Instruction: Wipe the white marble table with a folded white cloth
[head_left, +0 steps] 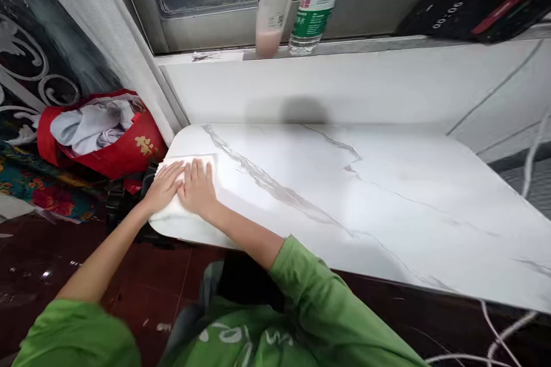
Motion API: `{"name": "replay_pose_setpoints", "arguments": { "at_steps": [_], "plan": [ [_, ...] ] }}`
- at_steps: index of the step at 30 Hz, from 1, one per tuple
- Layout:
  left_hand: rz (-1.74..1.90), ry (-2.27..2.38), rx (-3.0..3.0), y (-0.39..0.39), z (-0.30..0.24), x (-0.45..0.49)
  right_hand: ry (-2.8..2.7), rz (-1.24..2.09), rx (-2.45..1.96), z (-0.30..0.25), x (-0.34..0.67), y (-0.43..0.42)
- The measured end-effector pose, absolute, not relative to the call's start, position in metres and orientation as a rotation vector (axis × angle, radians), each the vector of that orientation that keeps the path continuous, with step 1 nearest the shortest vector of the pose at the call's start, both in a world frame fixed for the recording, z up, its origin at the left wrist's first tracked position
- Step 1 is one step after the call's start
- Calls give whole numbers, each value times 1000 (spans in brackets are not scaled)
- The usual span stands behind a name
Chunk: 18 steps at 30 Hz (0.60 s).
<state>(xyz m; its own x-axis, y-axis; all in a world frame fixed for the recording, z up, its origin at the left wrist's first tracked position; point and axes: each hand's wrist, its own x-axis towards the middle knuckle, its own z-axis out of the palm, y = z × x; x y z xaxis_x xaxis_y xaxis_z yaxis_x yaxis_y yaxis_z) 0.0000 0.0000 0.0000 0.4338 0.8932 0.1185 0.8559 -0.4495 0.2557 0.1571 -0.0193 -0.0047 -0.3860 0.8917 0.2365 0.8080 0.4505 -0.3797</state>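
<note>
While at table (344, 200) corner, hands (163, 186) (198, 188) flat

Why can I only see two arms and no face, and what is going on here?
The camera sits on a person's head and looks forward and down, so you see what they see: their own two arms in green sleeves. There is no machine, only bare hands. The left hand and the right hand lie flat, side by side with the fingers stretched out, on what looks like a folded white cloth. They grip nothing. The cloth lies at the left end of a white marble-look table. On the window ledge behind it stand a pale pink bottle and a green-labelled water bottle. Down on the left is a red bag with clothes in it.
</note>
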Motion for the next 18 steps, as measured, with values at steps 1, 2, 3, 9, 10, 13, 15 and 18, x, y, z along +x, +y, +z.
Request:
{"name": "replay_pose_setpoints", "arguments": {
  "at_steps": [1,2,3,9,10,13,15,18],
  "plan": [
    [361,1555,2531,-17,-1,1,-2312,277,-1405,-5,160,-34],
    [365,1555,2540,-33,-1,2,-2318,273,-1384,-5,162,-48],
    [367,1553,2548,-47,-1,4,-2321,269,-1370,-6,165,-61],
    [313,1540,2586,-84,1,29,-2302,268,-1390,-7,187,-98],
    [292,1554,2577,-79,1,36,-2311,271,-1395,-8,192,-92],
    [270,1667,2521,-45,-1,61,-2377,280,-1365,-11,213,-50],
    [286,1741,2480,-7,-4,82,-2403,270,-1350,-13,231,-7],
    [307,1689,2470,62,-5,119,-2340,239,-1464,-17,263,58]
  ]
}}
